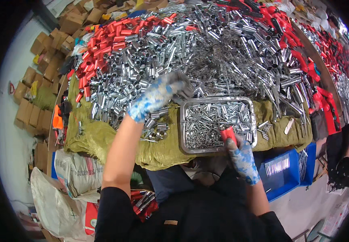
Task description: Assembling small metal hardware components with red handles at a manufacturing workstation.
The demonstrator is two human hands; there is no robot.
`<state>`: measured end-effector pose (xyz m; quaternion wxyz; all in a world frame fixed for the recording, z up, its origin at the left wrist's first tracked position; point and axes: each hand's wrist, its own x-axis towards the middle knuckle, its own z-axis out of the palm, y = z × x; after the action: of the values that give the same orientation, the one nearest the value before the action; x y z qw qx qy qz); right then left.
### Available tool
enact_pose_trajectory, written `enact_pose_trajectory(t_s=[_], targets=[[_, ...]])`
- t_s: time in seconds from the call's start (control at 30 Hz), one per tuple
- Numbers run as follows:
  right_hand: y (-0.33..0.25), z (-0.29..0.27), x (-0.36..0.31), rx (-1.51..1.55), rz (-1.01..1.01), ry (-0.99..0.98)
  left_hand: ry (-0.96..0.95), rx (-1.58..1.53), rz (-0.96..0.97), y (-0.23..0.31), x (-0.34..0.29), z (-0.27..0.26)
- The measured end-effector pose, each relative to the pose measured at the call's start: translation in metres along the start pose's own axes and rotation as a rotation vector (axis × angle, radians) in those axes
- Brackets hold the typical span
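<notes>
Both my hands wear white gloves with blue patches and dark, soiled fingers. My left hand (162, 94) reaches over the heap of chromed metal tubes (142, 74), close to the tray's far left corner. Its fingers are dark and blurred against the metal, so whether they grip anything does not show. Over the near right part of the tray, my right hand (242, 156) is closed around a red cylindrical piece (227, 133), one end pointing up. The metal tray (183, 135) holds many small pins and studs (212, 117).
Red sleeves (97, 52) lie at the heap's far left, thin springs (223, 60) in its middle. Olive woven cloth (158, 155) covers the near edge. Blue bins (281, 173) stand low at right, sacks (77, 173) at left. Another person's arm (348, 148) shows far right.
</notes>
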<state>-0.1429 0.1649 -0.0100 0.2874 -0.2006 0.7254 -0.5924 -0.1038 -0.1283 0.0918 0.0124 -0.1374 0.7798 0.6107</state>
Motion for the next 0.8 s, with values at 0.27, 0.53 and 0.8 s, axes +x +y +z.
enact_pose_trajectory(t_s=[0.27, 0.53, 0.8], targets=[[-0.011, -0.008, -0.002, -0.011, -0.023, -0.014, -0.121, 0.117, 0.210, 0.014, 0.000, 0.054], [0.013, -0.021, 0.000, 0.186, 0.010, 0.103, -0.033, 0.376, 0.087, 0.022, -0.002, 0.069], [-0.025, -0.016, -0.003, 0.855, 0.147, -0.056, -0.223, 0.489, 0.331, 0.002, -0.033, 0.098]])
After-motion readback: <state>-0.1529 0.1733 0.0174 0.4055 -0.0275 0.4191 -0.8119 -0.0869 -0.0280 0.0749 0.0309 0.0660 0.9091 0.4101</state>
